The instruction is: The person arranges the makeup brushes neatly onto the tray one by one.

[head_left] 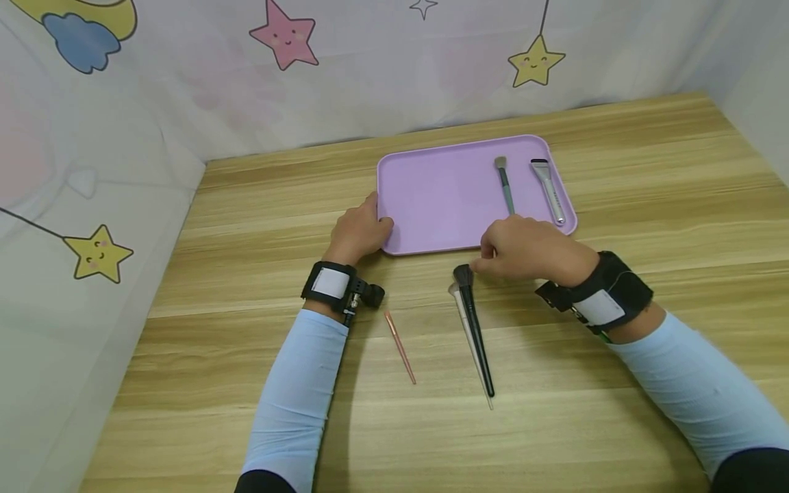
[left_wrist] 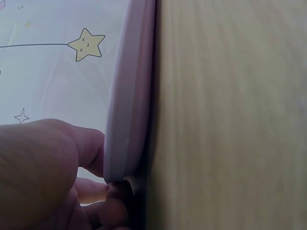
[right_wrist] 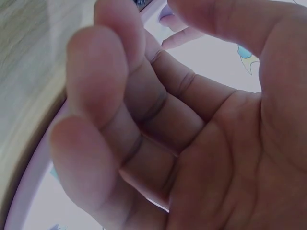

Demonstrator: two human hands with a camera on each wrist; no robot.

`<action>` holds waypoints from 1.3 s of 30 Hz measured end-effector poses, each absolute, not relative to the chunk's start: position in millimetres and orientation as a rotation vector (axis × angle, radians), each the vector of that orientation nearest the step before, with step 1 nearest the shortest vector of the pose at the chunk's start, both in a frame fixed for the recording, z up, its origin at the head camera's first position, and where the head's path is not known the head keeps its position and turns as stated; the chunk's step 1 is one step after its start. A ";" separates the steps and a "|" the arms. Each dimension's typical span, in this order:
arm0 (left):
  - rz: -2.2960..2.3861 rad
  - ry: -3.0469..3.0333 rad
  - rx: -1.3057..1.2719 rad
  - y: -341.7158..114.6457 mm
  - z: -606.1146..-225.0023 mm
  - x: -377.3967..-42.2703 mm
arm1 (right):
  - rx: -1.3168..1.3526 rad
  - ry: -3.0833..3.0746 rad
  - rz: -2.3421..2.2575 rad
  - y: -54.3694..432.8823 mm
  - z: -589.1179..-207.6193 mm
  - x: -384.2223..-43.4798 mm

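From the head camera: grips the purple tray [head_left: 431,198] at its left edge, by the near corner, with the left hand [head_left: 360,233]. Holds the right hand [head_left: 530,250] over the tray's near edge, toward the right corner, fingertips just beside the bristles of a black brush [head_left: 481,349]; cannot tell whether touching. On the tray's right part, a green-handled brush [head_left: 504,181], lower end hidden by the right hand, and a silver flat brush [head_left: 548,192] near the right rim. On the wooden table [head_left: 246,342], in front of the tray, the black brush partly over a white-handled brush [head_left: 461,310]; farther left, a slim pink brush [head_left: 401,348].

From the left wrist: thumb and bent fingers clamped on the tray's rim, thumb at the inner side, fingers at the outer.

From the right wrist: fingers loosely bent, thumb apart from them, the tray's rim beyond the fingertips.
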State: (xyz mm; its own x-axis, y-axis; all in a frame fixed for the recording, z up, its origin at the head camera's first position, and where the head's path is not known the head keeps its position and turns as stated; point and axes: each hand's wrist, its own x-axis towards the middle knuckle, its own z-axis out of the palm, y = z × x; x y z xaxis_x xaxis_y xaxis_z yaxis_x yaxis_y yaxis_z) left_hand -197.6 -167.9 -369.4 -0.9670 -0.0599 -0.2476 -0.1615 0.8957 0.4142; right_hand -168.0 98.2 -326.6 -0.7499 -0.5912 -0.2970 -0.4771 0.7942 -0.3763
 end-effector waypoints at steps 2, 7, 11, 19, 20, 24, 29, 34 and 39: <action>0.646 2.833 -0.169 -168.2 -369.8 -197.7 | -0.810 2.574 -0.390 98.0 -327.1 -168.0; 0.639 2.832 -0.173 -168.5 -371.1 -198.5 | -0.804 2.556 -0.383 97.4 -328.9 -167.4; 0.637 2.831 -0.178 -168.4 -371.6 -199.1 | -0.795 2.541 -0.380 96.6 -329.8 -167.3; 0.625 2.828 -0.181 -168.3 -370.7 -199.0 | -0.790 2.511 -0.358 96.3 -327.6 -165.7; 0.624 2.827 -0.181 -168.3 -370.5 -199.0 | -0.790 2.508 -0.356 96.2 -327.2 -165.4; 0.619 2.827 -0.181 -168.4 -370.2 -199.0 | -0.789 2.504 -0.344 96.2 -325.9 -164.4; 0.617 2.832 -0.180 -168.2 -370.4 -198.6 | -0.795 2.491 -0.327 95.7 -326.3 -163.6; 0.620 2.836 -0.179 -168.0 -370.9 -198.2 | -0.798 2.478 -0.309 95.4 -327.2 -162.7; 0.621 2.838 -0.177 -168.3 -371.3 -198.2 | -0.813 2.477 -0.301 95.0 -327.8 -161.4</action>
State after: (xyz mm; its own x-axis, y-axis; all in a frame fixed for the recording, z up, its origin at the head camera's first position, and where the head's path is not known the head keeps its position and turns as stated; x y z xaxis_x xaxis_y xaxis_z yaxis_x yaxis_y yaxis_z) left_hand -198.2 -168.3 -371.3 -0.9660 -0.0684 -0.2493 -0.1662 0.9029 0.3964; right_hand -161.4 95.0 -327.8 -0.6900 -0.6031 -0.4003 -0.4897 0.7962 -0.3553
